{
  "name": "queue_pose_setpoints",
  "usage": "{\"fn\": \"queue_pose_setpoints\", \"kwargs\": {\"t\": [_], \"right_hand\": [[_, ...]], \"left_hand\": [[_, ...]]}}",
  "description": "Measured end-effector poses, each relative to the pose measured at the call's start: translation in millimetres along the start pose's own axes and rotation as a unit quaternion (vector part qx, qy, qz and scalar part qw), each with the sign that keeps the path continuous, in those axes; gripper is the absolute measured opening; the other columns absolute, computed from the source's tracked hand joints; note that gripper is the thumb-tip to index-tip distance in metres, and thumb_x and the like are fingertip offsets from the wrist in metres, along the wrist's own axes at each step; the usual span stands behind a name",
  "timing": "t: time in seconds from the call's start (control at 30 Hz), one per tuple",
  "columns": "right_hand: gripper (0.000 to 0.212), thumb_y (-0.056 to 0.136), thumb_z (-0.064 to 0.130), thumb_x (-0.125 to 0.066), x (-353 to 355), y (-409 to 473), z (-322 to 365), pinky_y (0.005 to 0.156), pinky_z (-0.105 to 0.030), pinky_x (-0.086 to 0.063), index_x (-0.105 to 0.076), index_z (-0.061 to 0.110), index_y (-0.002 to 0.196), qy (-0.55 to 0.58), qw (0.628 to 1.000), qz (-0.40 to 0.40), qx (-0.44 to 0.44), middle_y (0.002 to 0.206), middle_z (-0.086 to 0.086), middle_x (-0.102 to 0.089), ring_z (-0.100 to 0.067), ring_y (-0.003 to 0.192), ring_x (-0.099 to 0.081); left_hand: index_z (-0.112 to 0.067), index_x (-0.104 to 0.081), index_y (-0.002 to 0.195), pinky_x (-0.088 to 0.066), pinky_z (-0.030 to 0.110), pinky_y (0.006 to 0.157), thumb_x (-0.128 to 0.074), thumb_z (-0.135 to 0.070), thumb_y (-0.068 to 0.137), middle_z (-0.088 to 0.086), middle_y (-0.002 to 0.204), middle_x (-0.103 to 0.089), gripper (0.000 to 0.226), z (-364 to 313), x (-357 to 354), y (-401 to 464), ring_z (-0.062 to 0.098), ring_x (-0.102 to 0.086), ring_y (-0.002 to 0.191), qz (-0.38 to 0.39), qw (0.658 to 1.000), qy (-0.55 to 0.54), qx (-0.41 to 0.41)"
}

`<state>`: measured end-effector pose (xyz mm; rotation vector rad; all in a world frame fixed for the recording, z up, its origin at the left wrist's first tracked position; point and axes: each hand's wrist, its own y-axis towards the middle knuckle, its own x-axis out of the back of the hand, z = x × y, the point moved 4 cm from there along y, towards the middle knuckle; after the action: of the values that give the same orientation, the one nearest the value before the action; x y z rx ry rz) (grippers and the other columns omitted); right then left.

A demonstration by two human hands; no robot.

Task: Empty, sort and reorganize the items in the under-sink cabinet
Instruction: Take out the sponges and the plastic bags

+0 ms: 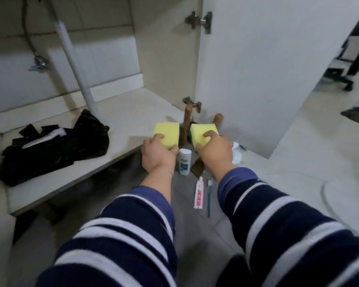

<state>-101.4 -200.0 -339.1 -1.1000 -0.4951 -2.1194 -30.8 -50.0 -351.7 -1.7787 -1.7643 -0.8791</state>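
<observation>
At cabinet floor's (120,121) front edge, left hand (157,155) and right hand (215,151) each grip a sponge (yellow).

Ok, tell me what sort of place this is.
Most likely a home kitchen or bathroom floor at an open under-sink cabinet: a white drain hose and shut-off valve run inside, a toothpaste tube lies on the tiles, and both hands hold yellow sponges.

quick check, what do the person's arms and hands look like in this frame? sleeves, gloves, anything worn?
Both arms wear long sleeves in dark navy with white horizontal stripes; the cuffs are a plainer, lighter blue band. The left sleeve is pushed partway up the forearm, while the right sleeve ends nearer the wrist. The left hand and right hand are bare: no gloves, and no rings or watch visible.
</observation>
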Motion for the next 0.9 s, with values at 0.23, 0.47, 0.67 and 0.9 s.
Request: {"fn": "queue_pose_setpoints", "kwargs": {"t": [0.23, 0.47, 0.67, 0.9], "right_hand": [[0.041, 0.087, 0.034, -0.058, 38, -25, -124, 0.091, -0.041, -0.044, -0.05, 0.025, 0.126, 0.016, 0.987, -0.056, -0.151, 0.125, -0.015, -0.043, -0.035, 0.12, -0.036], [0.042, 0.087, 0.035, -0.058, 18, -57, -229, 0.093, -0.041, -0.04, -0.049, 0.023, 0.126, 0.007, 0.964, -0.058, -0.258, 0.127, -0.017, -0.04, -0.037, 0.12, -0.035], [0.039, 0.088, 0.033, -0.058, -31, -59, -309, 0.092, -0.039, -0.04, -0.049, 0.025, 0.125, 0.005, 0.944, -0.024, -0.33, 0.129, -0.016, -0.039, -0.036, 0.119, -0.036], [0.04, 0.091, 0.032, -0.055, -81, -35, -373, 0.093, -0.041, -0.039, -0.045, 0.027, 0.13, -0.009, 0.939, -0.02, -0.344, 0.13, -0.017, -0.038, -0.036, 0.119, -0.036]], "left_hand": [[-0.029, -0.054, 0.125, -0.044, 0.037, 0.082, -0.067, -0.04, 0.081, 0.004, 0.129, -0.046, 0.048, -47, -89, -69, 0.025, -0.047, 0.118, 0.096, 0.993, -0.023, -0.063], [-0.029, -0.055, 0.121, -0.046, 0.037, 0.084, -0.068, -0.039, 0.08, -0.001, 0.131, -0.045, 0.044, -36, -177, -136, 0.024, -0.05, 0.117, 0.167, 0.983, -0.027, -0.076], [-0.026, -0.057, 0.123, -0.047, 0.036, 0.087, -0.07, -0.035, 0.081, -0.001, 0.131, -0.045, 0.045, 2, -250, -167, 0.021, -0.049, 0.117, 0.195, 0.977, 0.0, -0.083], [-0.022, -0.056, 0.124, -0.043, 0.036, 0.094, -0.071, -0.028, 0.081, 0.005, 0.136, -0.041, 0.046, 41, -334, -179, 0.026, -0.047, 0.12, 0.254, 0.965, 0.014, -0.071]]}}
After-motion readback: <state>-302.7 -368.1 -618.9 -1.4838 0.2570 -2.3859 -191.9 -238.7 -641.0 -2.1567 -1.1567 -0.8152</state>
